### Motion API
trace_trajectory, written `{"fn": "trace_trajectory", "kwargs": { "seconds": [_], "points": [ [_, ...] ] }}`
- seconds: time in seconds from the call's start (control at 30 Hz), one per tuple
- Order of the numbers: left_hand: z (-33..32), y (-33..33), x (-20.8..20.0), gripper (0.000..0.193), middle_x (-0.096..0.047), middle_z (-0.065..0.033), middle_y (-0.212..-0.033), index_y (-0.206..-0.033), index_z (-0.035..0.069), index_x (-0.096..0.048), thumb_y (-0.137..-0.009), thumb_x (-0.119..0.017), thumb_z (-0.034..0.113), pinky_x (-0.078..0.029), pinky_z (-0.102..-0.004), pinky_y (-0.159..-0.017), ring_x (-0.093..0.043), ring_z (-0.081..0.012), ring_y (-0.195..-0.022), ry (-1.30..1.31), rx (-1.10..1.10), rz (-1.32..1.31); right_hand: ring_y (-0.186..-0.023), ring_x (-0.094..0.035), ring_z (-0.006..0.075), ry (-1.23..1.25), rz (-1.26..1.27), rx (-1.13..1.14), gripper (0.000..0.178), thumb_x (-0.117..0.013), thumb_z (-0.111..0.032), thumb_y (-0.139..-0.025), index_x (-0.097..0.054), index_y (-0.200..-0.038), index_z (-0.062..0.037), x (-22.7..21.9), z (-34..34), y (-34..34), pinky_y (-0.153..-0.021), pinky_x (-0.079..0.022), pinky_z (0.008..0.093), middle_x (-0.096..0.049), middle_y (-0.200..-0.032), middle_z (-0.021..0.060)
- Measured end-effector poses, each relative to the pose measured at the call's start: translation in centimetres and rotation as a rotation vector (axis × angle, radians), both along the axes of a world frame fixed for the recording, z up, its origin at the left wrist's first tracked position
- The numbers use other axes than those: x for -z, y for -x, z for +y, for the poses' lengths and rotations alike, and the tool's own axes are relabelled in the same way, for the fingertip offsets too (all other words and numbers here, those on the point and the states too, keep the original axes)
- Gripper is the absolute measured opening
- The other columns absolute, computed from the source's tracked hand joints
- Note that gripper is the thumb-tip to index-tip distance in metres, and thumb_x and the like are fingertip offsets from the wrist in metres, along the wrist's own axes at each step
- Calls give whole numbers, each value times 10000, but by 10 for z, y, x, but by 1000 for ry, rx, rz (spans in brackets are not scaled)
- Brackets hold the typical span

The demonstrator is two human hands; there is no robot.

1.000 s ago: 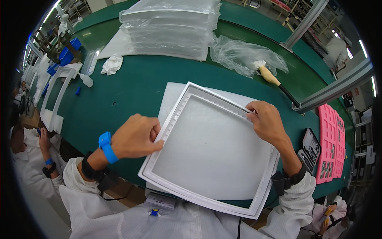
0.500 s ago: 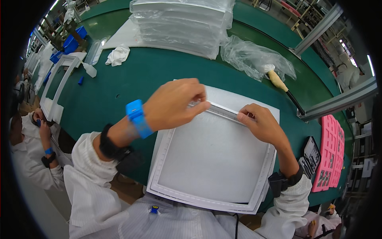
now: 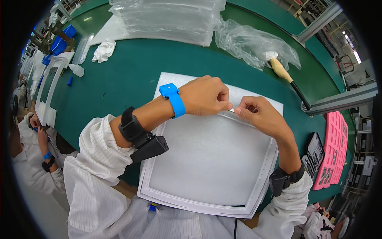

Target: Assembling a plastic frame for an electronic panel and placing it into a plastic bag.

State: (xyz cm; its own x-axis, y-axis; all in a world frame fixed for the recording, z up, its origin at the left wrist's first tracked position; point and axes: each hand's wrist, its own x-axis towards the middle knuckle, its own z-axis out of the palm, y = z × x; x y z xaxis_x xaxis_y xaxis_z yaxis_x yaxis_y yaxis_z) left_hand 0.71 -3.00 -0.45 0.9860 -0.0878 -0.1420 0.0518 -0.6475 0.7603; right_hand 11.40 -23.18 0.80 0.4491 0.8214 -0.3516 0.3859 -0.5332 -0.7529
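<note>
A white rectangular frame (image 3: 191, 202) with a notched inner border lies on a white sheet (image 3: 254, 95) in front of me. My left hand (image 3: 205, 96), wearing a blue wrist strap (image 3: 175, 101), is closed in a pinch over the frame's far side. Close to its right, my right hand (image 3: 260, 115) also pinches at that same side. The two sets of fingertips almost meet. A small whitish bit shows between them, too small to name. My left hand hides the far left part of the frame.
Plastic-wrapped stacks (image 3: 167, 22) stand at the back, beside a loose clear bag (image 3: 254, 42). A crumpled white cloth (image 3: 104, 50) and a white bottle (image 3: 76, 70) lie left. Pink trays (image 3: 332, 149) and an open black case (image 3: 313, 153) are right. A co-worker (image 3: 38, 159) sits left.
My left hand has moved right along the frame's far side, so its fingertips are now close to my right hand's. The right hand stays nearly in place. The view has shifted slightly.
</note>
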Motion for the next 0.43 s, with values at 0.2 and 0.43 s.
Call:
{"fn": "trace_trajectory", "kwargs": {
  "seconds": [0.2, 0.43],
  "points": [
    [-5, -1, 6, 234, -697, -119, -709, -766, 29, -721, -838, -720, 251, -510, -395, -635, -664, -293, -662, -59, -3, -58, -617, -430, 141, 56, -51, 59, 278, -700, -231, -896, -621, -777, 8, 1, 4, 5, -588, -379, 321, -502, -638, 37],
    [10, 0, -7, 309, -694, -146, -777, -848, 6, -730, -885, -744, 312, -494, -359, -637, -634, -253, -686, -85, 58, 50, -672, -549, 177, 81, -90, 53, 271, -724, -236, -876, -679, -819, 25, -8, 5, 7, -650, -446, 336, -641, -717, 111]
  ]
}}
